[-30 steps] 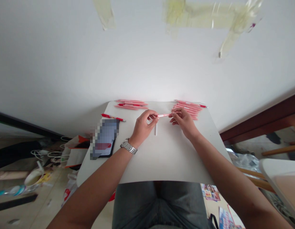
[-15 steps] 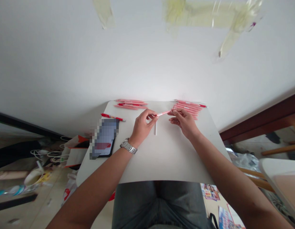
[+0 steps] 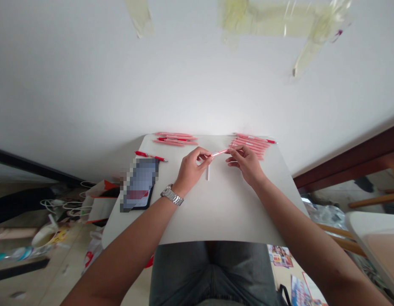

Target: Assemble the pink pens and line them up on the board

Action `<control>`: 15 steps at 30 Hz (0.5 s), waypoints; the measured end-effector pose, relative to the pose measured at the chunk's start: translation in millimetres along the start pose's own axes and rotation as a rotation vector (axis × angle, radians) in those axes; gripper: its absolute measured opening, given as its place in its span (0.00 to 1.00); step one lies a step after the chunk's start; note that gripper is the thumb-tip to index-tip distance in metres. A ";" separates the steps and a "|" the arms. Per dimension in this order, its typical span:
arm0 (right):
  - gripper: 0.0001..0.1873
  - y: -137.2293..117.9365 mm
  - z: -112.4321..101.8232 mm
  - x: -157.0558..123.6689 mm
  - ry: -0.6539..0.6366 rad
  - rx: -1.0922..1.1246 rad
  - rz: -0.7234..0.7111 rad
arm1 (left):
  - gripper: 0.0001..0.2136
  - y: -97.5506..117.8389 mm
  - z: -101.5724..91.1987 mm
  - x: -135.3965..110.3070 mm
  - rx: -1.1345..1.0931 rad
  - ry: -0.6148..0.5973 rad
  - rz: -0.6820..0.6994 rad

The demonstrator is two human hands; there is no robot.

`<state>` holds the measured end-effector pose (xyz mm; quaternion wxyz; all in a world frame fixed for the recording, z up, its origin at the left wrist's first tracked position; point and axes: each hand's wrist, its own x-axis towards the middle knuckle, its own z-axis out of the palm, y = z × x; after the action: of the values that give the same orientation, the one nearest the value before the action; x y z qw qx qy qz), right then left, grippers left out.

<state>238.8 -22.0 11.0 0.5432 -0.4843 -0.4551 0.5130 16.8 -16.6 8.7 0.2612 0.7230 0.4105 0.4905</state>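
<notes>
The pen (image 3: 220, 152) is held up between the two hands, above the far half of the table (image 3: 216, 212). It slants a little, its right end farther from the body than its left. The left hand (image 3: 189, 168) pinches the left end between thumb and forefinger, so the pen sticks out to the right of those fingertips. The right hand (image 3: 248, 166) closes thumb and forefinger at the pen's other end, its remaining fingers loosely curled below; the very tip is hidden there. Only the middle of the pen shows between the hands.

Just below the left fingertips, a white stick (image 3: 208, 172) lies on the table, pointing toward the body. Right behind the right hand is a row of pink pens (image 3: 251, 145), partly covered by its fingers. A smaller pink bundle (image 3: 176, 142) lies beyond the left hand. Farther left are a red pen (image 3: 151, 156) and, next to it, a phone (image 3: 151, 195). A watch (image 3: 172, 195) circles the left wrist.
</notes>
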 end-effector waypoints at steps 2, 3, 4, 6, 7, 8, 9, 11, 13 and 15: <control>0.25 -0.7 0.6 -0.1 0.008 -0.007 -0.012 | 0.05 -1.0 0.5 -0.1 0.000 -0.007 0.000; 0.25 -1.0 0.8 -0.2 0.014 -0.013 -0.015 | 0.05 -1.4 0.8 -0.1 0.002 -0.011 0.001; 0.25 -1.4 1.0 -0.2 0.020 -0.018 -0.016 | 0.05 -1.8 1.0 -0.1 0.005 -0.014 0.001; 0.26 -1.9 1.2 -0.3 0.028 -0.023 -0.016 | 0.05 -2.2 1.4 -0.3 0.011 -0.021 0.001; 0.26 -2.0 1.3 -0.3 0.031 -0.024 -0.016 | 0.06 -2.2 1.6 -0.5 0.013 -0.025 0.000; 0.26 -2.2 1.4 -0.3 0.033 -0.026 -0.017 | 0.06 -1.9 1.7 -0.7 0.014 -0.027 0.000; 0.26 -2.3 1.6 -0.3 0.034 -0.028 -0.018 | 0.06 -1.5 1.8 -0.9 0.014 -0.029 0.000; 0.26 -2.7 1.9 -0.4 0.037 -0.035 -0.020 | 0.06 -0.5 1.9 -1.4 0.015 -0.031 -0.001; 0.26 -3.3 2.3 -0.6 0.042 -0.030 -0.021 | 0.06 0.6 2.1 -1.8 0.016 -0.032 -0.003; 0.25 -3.8 2.7 -0.9 0.043 -0.012 -0.022 | 0.06 1.2 2.3 -2.1 0.017 -0.037 -0.004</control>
<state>236.5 -22.7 15.1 0.5556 -0.4934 -0.4517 0.4938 18.9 -18.9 7.7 0.2635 0.7332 0.4111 0.4732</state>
